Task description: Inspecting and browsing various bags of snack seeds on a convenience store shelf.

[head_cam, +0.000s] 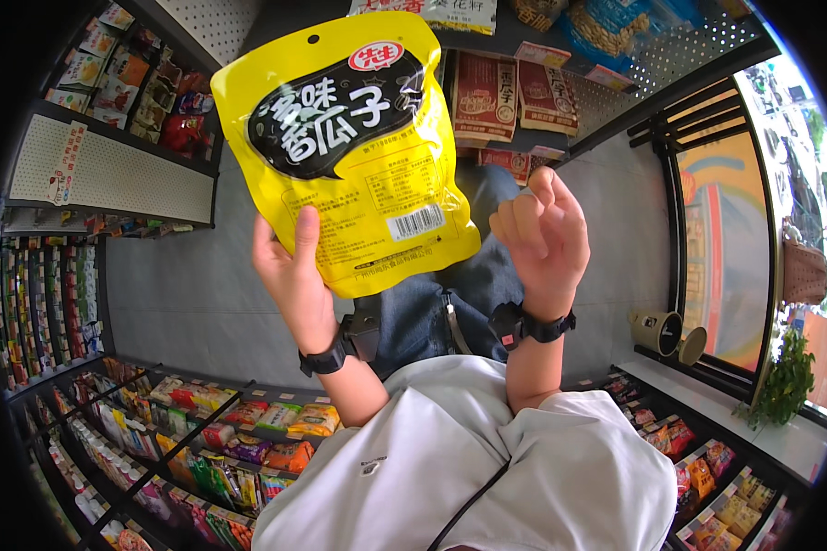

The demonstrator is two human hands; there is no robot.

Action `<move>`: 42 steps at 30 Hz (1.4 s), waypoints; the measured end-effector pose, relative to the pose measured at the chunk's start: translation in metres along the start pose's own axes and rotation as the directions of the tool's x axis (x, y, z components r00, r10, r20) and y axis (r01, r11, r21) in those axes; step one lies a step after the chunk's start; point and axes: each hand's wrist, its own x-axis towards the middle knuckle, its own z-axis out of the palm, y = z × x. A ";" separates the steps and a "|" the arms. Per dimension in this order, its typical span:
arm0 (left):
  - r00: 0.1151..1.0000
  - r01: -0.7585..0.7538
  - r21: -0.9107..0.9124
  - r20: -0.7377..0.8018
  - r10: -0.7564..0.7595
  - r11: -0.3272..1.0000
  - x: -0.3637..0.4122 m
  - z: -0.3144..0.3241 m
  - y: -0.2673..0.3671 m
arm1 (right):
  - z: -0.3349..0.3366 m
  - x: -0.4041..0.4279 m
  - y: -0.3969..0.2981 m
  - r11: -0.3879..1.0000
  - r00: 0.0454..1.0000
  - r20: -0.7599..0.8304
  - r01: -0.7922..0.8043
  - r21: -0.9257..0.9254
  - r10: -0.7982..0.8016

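Note:
My left hand (pixel 296 275) holds a yellow plastic snack bag (pixel 413 165) by its lower left edge, thumb across the front. The bag's printed face, with a black patch, large lettering and a barcode, is turned up towards me. To the right of the bag, not touching it, my right hand (pixel 548 237) is raised with its fingers curled and nothing visible in it. Each wrist wears a black strap with a small device. Beyond the bag, red paper packets (pixel 484 96) stand on a dark shelf.
Shelves of packaged food (pixel 276 441) run behind me on both sides. A perforated shelf unit (pixel 117 162) stands at the left. Blue bags of nuts (pixel 603 31) sit on the upper shelf ahead. At the right are a beige bin (pixel 651 330), a window frame and a green plant (pixel 785 379).

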 end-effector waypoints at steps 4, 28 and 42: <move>0.999 -0.004 0.029 0.048 0.002 1.000 -0.003 0.000 -0.001 | -0.009 0.000 0.000 0.999 0.999 -0.043 -0.001 -0.037 0.000; 0.991 0.066 0.010 0.120 -0.067 0.998 -0.007 0.014 -0.006 | -0.019 0.003 -0.006 0.902 0.957 -0.119 -0.289 -0.321 0.264; 0.926 0.225 0.067 0.297 -0.235 0.972 -0.003 0.017 -0.003 | -0.025 0.008 -0.004 0.922 0.966 -0.173 -0.237 -0.306 0.191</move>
